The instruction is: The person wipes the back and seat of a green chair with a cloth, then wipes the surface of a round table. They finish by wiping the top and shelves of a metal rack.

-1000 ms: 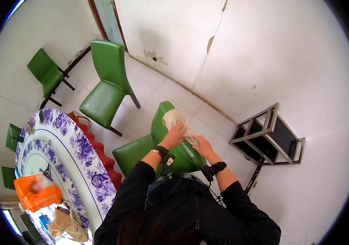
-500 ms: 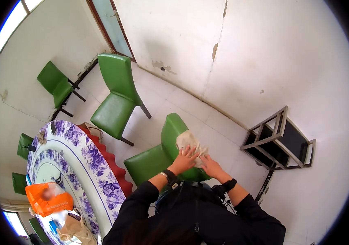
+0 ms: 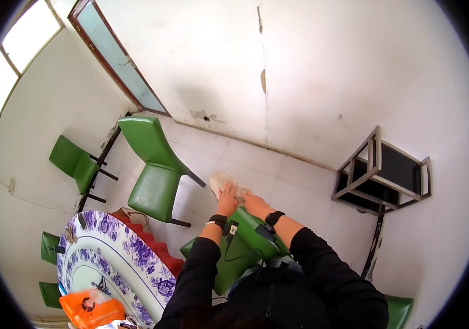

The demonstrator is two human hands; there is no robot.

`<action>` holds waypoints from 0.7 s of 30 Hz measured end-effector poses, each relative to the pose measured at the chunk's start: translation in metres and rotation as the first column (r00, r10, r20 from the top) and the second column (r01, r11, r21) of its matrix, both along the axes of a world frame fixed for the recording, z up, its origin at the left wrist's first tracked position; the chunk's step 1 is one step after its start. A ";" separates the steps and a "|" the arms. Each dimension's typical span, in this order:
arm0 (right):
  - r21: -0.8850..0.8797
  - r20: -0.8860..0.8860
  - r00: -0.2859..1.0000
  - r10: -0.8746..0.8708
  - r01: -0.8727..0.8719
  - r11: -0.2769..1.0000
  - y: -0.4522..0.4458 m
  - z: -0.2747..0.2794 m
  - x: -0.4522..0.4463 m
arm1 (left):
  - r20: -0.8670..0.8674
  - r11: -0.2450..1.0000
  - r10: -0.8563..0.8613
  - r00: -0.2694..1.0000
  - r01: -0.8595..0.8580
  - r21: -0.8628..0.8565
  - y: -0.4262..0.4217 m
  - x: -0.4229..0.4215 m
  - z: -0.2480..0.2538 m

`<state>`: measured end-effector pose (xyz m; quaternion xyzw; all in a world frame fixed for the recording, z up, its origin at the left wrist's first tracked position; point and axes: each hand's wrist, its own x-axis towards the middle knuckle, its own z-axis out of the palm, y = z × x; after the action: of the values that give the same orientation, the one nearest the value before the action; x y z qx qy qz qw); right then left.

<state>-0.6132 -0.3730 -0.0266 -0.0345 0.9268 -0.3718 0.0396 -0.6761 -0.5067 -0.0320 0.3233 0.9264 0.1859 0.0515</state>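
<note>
Beige cloth (image 3: 221, 182), bunched, sits at the top end of the near chair (image 3: 248, 225)'s backrest, on the far side; part of it shows against the floor (image 3: 300, 192) past the chair's edge. Whether it touches the chair there, can't tell. Long axis runs slantwise, from upper left in view down to lower right, toward the right hand.

Left hand (image 3: 227, 200): fingers spread and pressed over the cloth, pointing away from the wearer. Right hand (image 3: 256, 205): fingers bent at the cloth's lower-right end, thumb hard to make out; pinch or press, can't tell.

Room to move: open floor beyond the near chair's backrest, up to the wall (image 3: 311, 98), and to its right as far as the metal rack (image 3: 404, 167). Left of the near chair is tighter, with the table (image 3: 160, 285)'s curved edge and red skirt close by and another green chair (image 3: 155, 189) at upper left.

Orange bag (image 3: 89, 310) on the table, well left of the near chair, has a printed picture and pale lettering (too small to read, sorry).
</note>
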 end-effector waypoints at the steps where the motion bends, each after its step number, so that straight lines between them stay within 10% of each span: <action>1: -0.006 0.012 1.000 -0.011 0.011 1.000 0.003 -0.001 0.002 | 0.031 1.000 0.029 0.999 -0.029 0.005 0.000 0.001 -0.002; 13: 0.069 0.093 0.972 -0.216 0.210 0.975 0.059 0.025 0.198 | 0.015 0.794 -0.600 0.800 0.593 0.130 0.057 0.147 -0.001; 21: -0.029 -0.064 0.894 -0.443 0.443 0.896 0.039 0.012 0.213 | 0.035 0.729 -0.668 0.743 0.644 0.231 0.062 0.150 0.003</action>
<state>-0.4007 -0.3341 -0.0147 0.1643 0.9086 -0.3758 -0.0784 -0.5266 -0.4446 -0.0287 0.6220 0.7234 0.2681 0.1341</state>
